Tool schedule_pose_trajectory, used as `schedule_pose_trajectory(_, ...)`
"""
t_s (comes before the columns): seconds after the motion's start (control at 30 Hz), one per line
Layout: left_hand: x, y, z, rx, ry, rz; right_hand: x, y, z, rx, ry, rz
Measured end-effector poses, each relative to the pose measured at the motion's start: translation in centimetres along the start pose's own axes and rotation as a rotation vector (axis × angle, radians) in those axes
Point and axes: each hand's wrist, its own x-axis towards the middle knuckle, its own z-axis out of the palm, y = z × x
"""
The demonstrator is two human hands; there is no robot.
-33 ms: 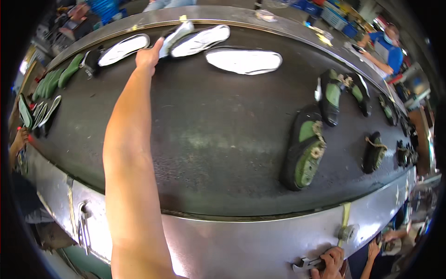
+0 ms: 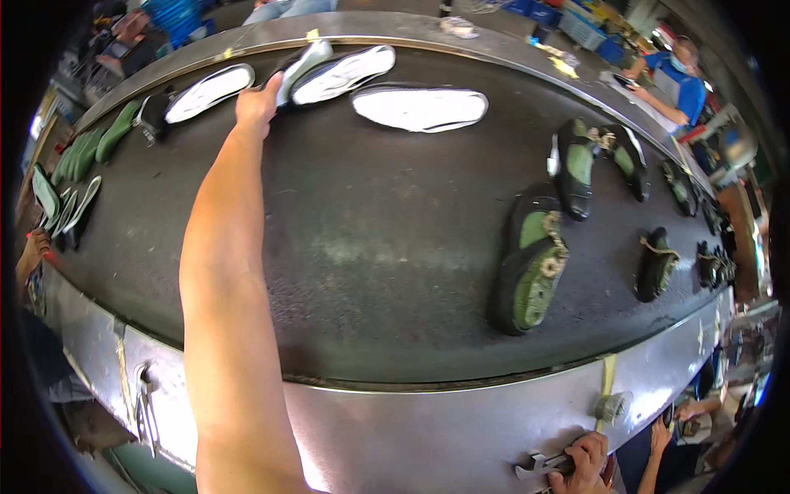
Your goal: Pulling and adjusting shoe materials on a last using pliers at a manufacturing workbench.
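My left arm reaches across the dark belt (image 2: 395,305) to its far side. There my left hand (image 2: 257,103) is closed round the near end of a shoe (image 2: 306,66), which shows a pale, bluish-white underside. Just right of it lies a shoe with a white underside (image 2: 341,76), and another white-bottomed shoe (image 2: 421,109) is further right. To the left rests one more white-bottomed shoe (image 2: 210,93). At the lower right, over the metal ledge (image 2: 411,424), my right hand (image 2: 583,463) grips metal pincers (image 2: 536,466); their handles are mostly hidden by the fingers.
Black-and-green shoes (image 2: 539,272) with tan laces stand on the right of the belt. Green pieces (image 2: 78,156) lie at the far left. Another pair of pincers (image 2: 146,407) hangs over the near ledge. A co-worker in blue (image 2: 679,82) sits at the far right.
The whole view has shifted slightly, so the shoes appear a little further left. My left hand stays on the same shoe, and my right hand still grips the pincers.
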Motion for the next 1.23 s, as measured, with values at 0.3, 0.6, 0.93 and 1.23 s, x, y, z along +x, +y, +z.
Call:
schedule_pose_trajectory(0.3,-9.9,1.6,-8.6,0.022,-0.56,-0.215,-0.2,-0.5,0.4,-0.021,0.113,-0.017)
schedule_pose_trajectory(0.6,-38.4,-7.5,-27.2,-0.655,-0.568,0.086,-0.3,-1.2,0.9,-0.062,0.284,-0.033)
schedule_pose_trajectory(0.93,-75.1,-11.8,-30.1,-0.447,-0.903,0.106,-2.4,-2.7,1.2,-0.127,0.213,0.09)
schedule_pose_trajectory(1.23,-89.0,-17.1,-25.6,0.671,-0.978,0.588,-16.6,-3.8,3.7,-0.007,0.063,0.221)
